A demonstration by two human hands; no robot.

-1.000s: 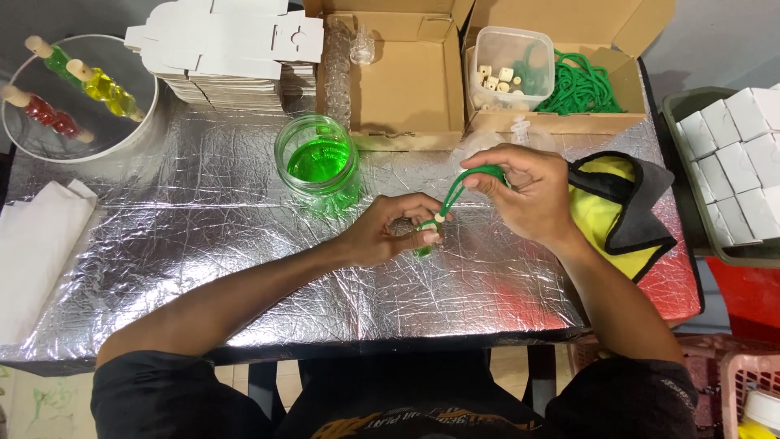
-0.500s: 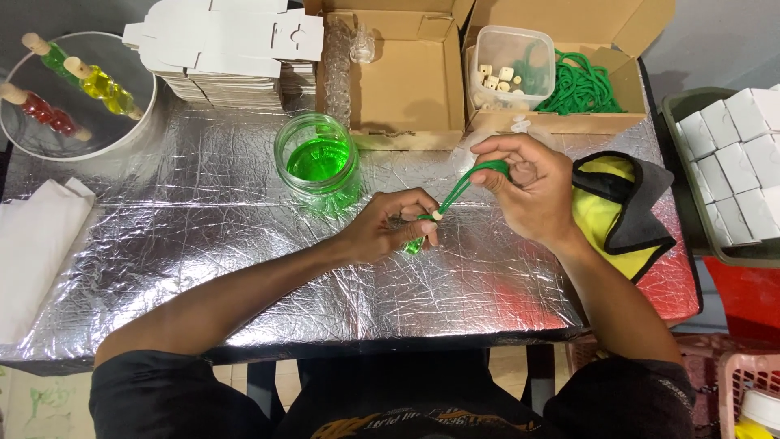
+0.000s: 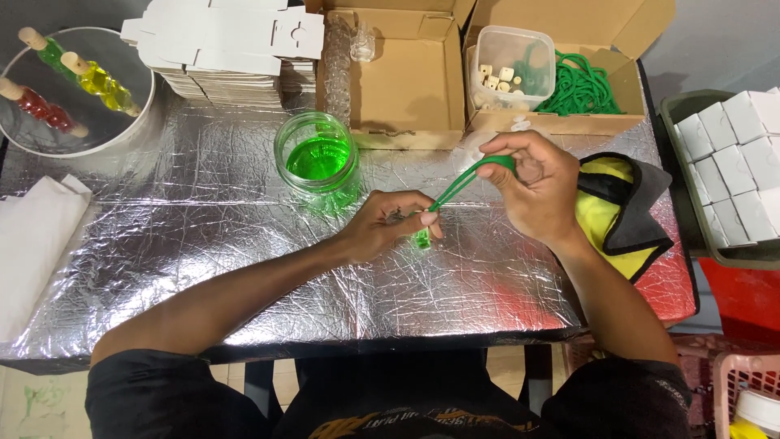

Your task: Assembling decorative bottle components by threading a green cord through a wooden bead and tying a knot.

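Closest to the person, the crinkled silver foil-covered table [image 3: 244, 268] spreads under both bare forearms. The left hand [image 3: 390, 223] rests low over the foil, thumb and forefinger pinched narrow on the lower end of a thin green cord loop [image 3: 463, 183], with a small bright green piece [image 3: 422, 239] just below the fingertips; what that piece is cannot be told. The right hand [image 3: 532, 187] is raised a little higher and further right, fingers curled tight around the upper end of the same cord, so the cord runs taut and slanted between the 2 hands.

Just beside the right wrist lies a yellow cloth with a dark grey border [image 3: 617, 211]. At the left edge sits a folded white cloth [image 3: 36, 244].

Further back, a clear glass jar of green liquid [image 3: 317, 158] stands near the left hand. Beyond it is an open brown cardboard box [image 3: 398, 81], a stack of flat white carton blanks [image 3: 219, 45], and a second box holding a clear plastic tub of pale beads [image 3: 513, 69] and a heap of green cords [image 3: 581, 89]. Far left, a round clear bowl [image 3: 130, 122] holds small bottles of green, yellow and red liquid.
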